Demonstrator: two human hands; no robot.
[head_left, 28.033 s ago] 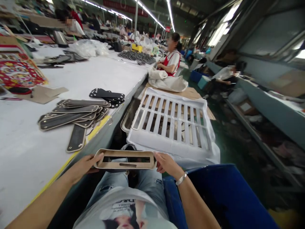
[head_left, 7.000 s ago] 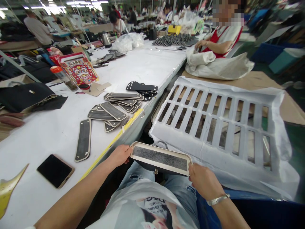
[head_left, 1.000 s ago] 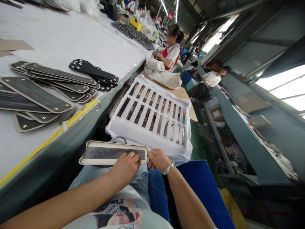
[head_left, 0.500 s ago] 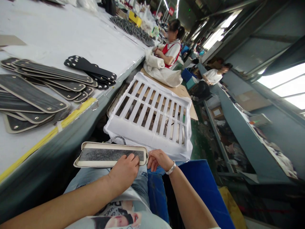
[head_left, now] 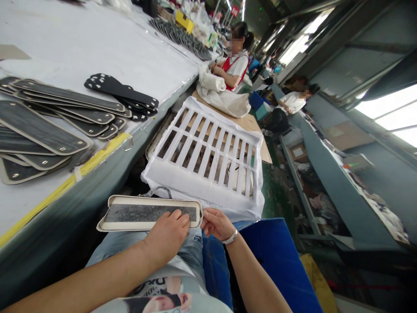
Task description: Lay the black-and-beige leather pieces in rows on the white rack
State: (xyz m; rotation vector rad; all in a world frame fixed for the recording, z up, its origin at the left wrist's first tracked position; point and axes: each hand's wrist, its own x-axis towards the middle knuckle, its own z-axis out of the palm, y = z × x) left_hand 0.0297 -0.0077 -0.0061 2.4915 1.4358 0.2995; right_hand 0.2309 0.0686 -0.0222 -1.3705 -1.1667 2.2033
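Note:
Across my lap lies a long, shallow piece (head_left: 130,213) with a raised cream rim and a dark grey panel inside, perhaps part of a bag. My left hand (head_left: 171,232) grips it near its right end, fingers bent over the panel and the thumb hidden. My right hand (head_left: 217,224), with a bracelet (head_left: 230,237) on the wrist, pinches at the right end of the piece. A small dark bit shows there by the fingertips, too small to name.
On the white table (head_left: 81,34) at left lie stacked dark strips with pale edges (head_left: 39,126) and black straps (head_left: 122,93). A slotted white crate (head_left: 208,156) stands ahead, a blue bin (head_left: 276,261) to the right. A co-worker (head_left: 236,65) sits beyond.
My right hand's fingers have closed into a pinch at the end of the piece. The piece's left end has shifted slightly left and down; my left hand keeps its hold.

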